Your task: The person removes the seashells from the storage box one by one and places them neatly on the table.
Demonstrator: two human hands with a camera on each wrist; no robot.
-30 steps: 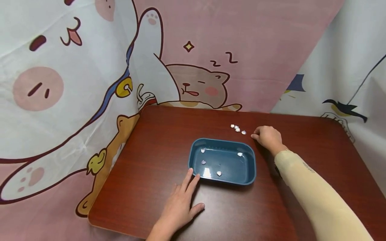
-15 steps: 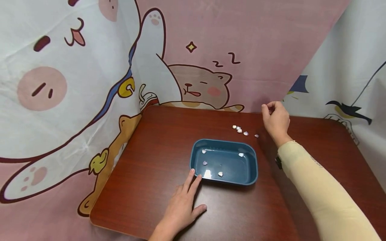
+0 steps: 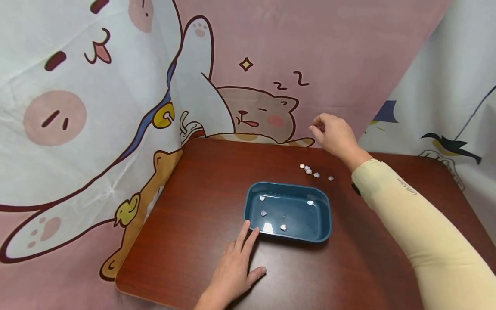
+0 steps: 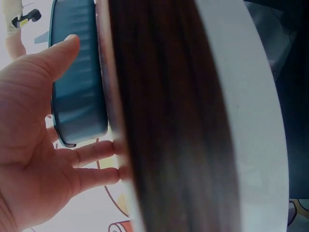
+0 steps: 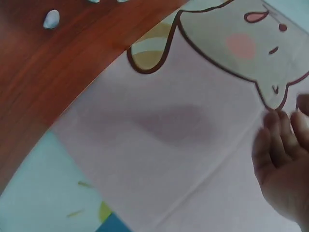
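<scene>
My left hand [image 3: 234, 266] lies with straight, spread fingers at the near left corner of a teal plastic tray [image 3: 287, 237]. Its fingertips touch the rim; in the left wrist view the thumb lies along the tray wall [image 4: 81, 96]. Inside the tray are several small pale seashells, one of them lilac [image 3: 263, 213]. My right hand [image 3: 336, 135] is raised above the table's back edge, its fingers loosely curled and nothing visible in them. Below it several white shells [image 3: 308, 171] sit in a short row on the table, and a single shell [image 3: 330, 178] lies apart to the right.
The reddish-brown wooden table [image 3: 193, 206] has rounded corners. A cartoon-printed cloth [image 3: 341, 56] hangs right behind its back edge and along the left side. The tray stands near the middle, in front of the row of shells.
My right hand has let go of a shell at the right end of the row, lifted off the table, then swung left. My left hand stays at the tray's corner.
</scene>
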